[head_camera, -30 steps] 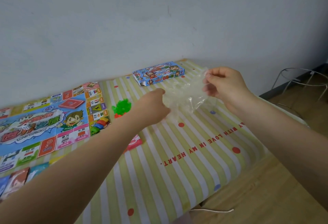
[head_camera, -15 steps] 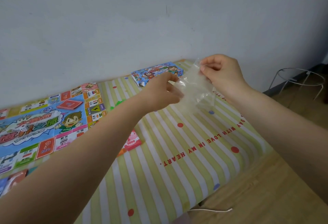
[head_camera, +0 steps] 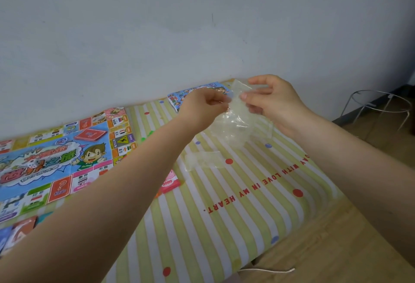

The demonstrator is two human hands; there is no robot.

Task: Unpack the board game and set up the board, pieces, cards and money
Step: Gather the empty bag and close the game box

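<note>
Wall (head_camera: pixel 202 24): plain, pale grey-blue, matt, with a few faint marks and a short dark scratch; it runs directly behind the far edge of the table. Table (head_camera: pixel 336 249): light wood, bare at its near right corner. Tablecloth (head_camera: pixel 202 226): yellow-green and white stripes, scattered red and blue dots, red lettering. Floor (head_camera: pixel 381 134): brown wood, at right. Wire stand (head_camera: pixel 379 105): thin metal ring on legs, on the floor by the wall. Light: soft, even.

- We see a clear, crinkled, glossy plastic bag (head_camera: pixel 233 123)
- We see a smooth, striped tablecloth (head_camera: pixel 224 204) with a slight sheen
- We see a printed glossy game board (head_camera: pixel 56 161)
- We see a matt wall (head_camera: pixel 179 24) and a thin metal wire stand (head_camera: pixel 379 107)
</note>
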